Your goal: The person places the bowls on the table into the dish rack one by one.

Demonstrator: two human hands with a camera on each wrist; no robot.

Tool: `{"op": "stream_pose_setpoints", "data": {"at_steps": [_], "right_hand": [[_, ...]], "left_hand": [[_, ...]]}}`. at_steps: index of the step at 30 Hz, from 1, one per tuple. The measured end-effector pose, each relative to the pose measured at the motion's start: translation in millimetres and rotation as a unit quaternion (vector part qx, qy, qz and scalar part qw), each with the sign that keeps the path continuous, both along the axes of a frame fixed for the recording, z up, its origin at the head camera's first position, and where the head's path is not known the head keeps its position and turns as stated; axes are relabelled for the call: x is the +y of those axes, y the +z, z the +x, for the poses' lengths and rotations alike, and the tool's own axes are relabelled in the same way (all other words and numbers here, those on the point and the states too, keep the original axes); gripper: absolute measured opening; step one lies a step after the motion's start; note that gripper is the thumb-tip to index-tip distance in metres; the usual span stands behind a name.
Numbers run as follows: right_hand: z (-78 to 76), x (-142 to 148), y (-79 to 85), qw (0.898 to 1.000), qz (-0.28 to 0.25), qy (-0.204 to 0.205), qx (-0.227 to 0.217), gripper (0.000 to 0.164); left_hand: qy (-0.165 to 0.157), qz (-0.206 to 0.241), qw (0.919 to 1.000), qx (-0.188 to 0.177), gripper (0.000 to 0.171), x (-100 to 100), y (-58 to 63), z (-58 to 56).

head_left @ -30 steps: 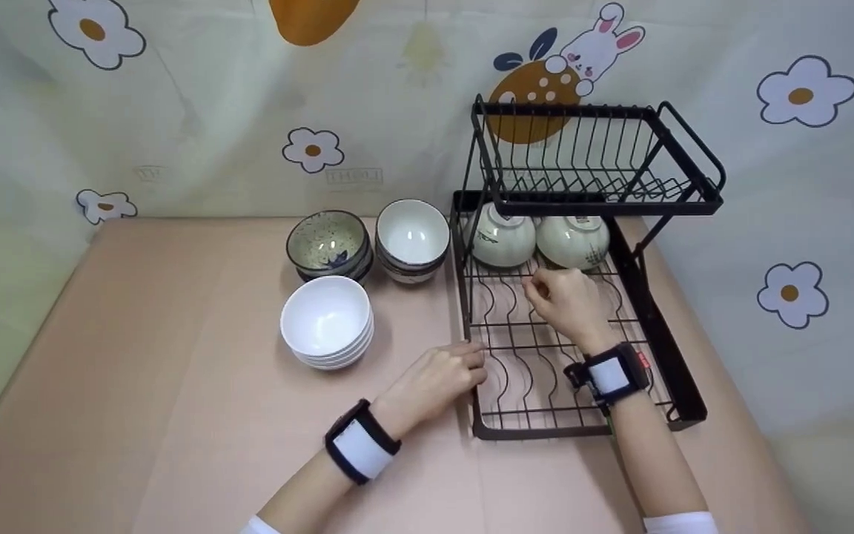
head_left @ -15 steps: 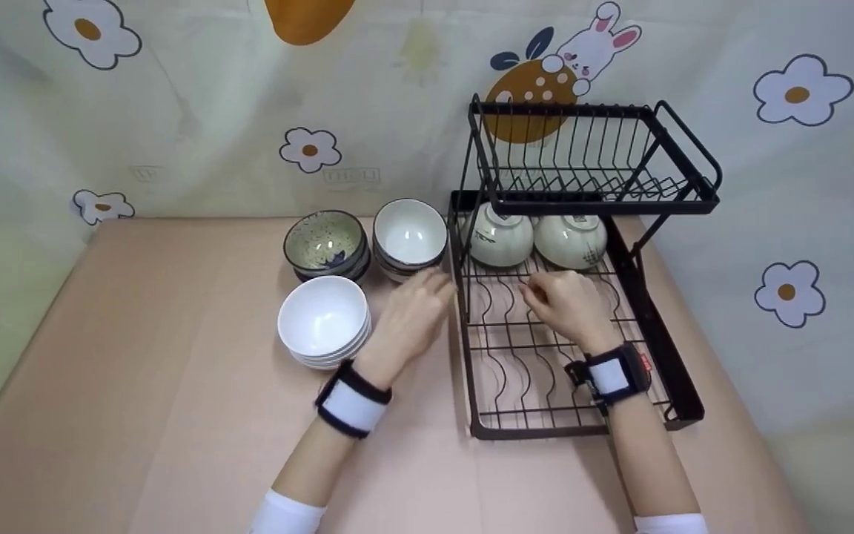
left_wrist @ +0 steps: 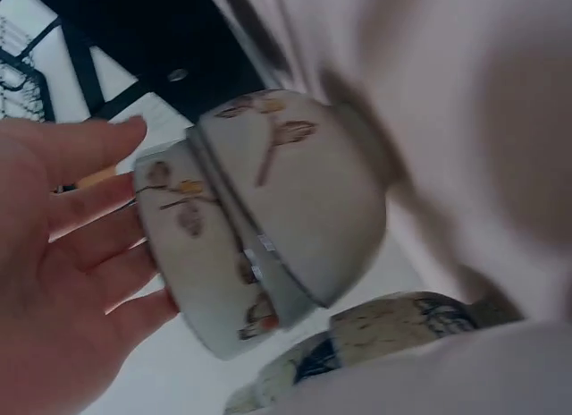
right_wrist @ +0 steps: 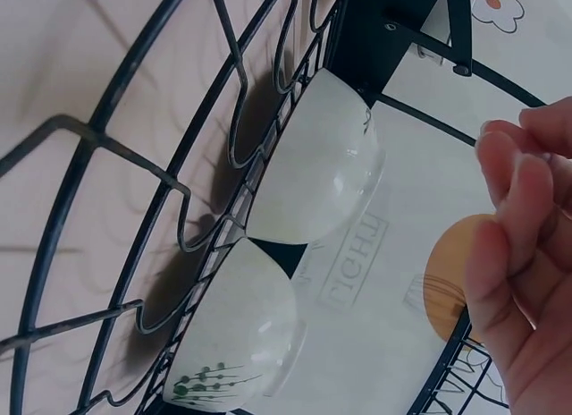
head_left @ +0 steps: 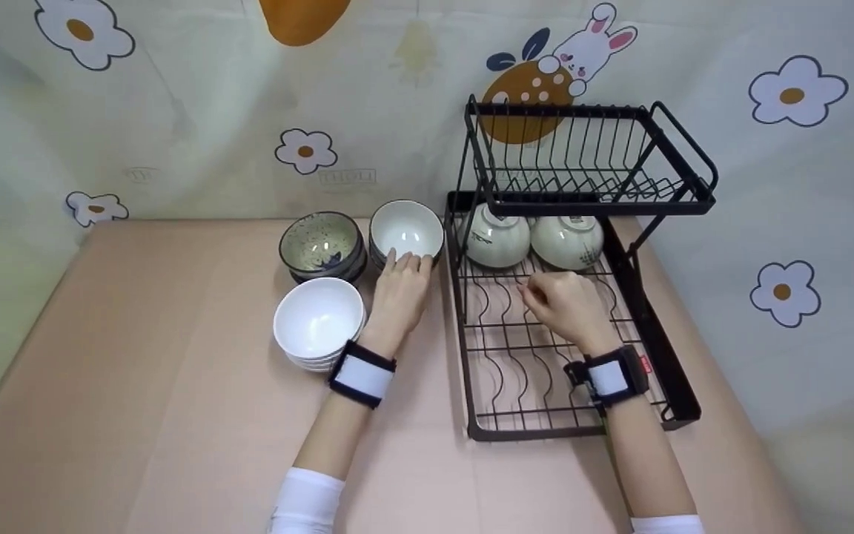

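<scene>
My left hand [head_left: 402,289] reaches over the near rim of a stack of white-lined bowls [head_left: 406,222]. In the left wrist view its fingers [left_wrist: 107,249] extend to the rim of the upper patterned bowl [left_wrist: 192,245], some tips hidden by it; I cannot tell whether they touch. The lower patterned bowl [left_wrist: 304,191] is nested beneath. My right hand [head_left: 564,304], fingers loosely curled and holding nothing, hovers over the lower tier of the black dish rack [head_left: 545,432]. Just beyond it, two pale green bowls [head_left: 497,237] [head_left: 568,243] sit upside down in the rack.
Left of the left hand stand a stack of white bowls [head_left: 319,319] and a stack of speckled dark bowls [head_left: 321,245]. The rack's upper tier [head_left: 597,208] overhangs the upturned bowls. A patterned curtain [head_left: 197,111] hangs behind the table [head_left: 138,356].
My left hand has left the rack's left edge and moved up and left to the white-lined bowl stack, its fingers spreading out. The right hand stays where it was.
</scene>
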State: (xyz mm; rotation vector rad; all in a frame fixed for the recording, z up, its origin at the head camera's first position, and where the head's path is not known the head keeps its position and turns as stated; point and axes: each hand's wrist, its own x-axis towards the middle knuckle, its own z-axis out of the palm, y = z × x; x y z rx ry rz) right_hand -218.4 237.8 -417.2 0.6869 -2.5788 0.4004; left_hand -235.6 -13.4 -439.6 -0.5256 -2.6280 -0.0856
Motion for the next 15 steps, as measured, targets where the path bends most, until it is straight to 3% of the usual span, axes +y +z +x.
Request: {"op": "stream_pose_setpoints", "data": {"at_steps": [7, 15], "right_hand": [[0.5, 1.8, 0.0, 1.000, -0.002, -0.002, -0.005, 0.020], [0.7, 1.2, 0.1, 1.000, -0.002, -0.007, -0.020, 0.021]], "left_hand": [[0.040, -0.019, 0.9978, 0.049, 0.023, 2.7, -10.2, -2.9], [0.051, 0.011, 0.9969, 0.059, 0.015, 2.3, -8.9, -4.3]]}}
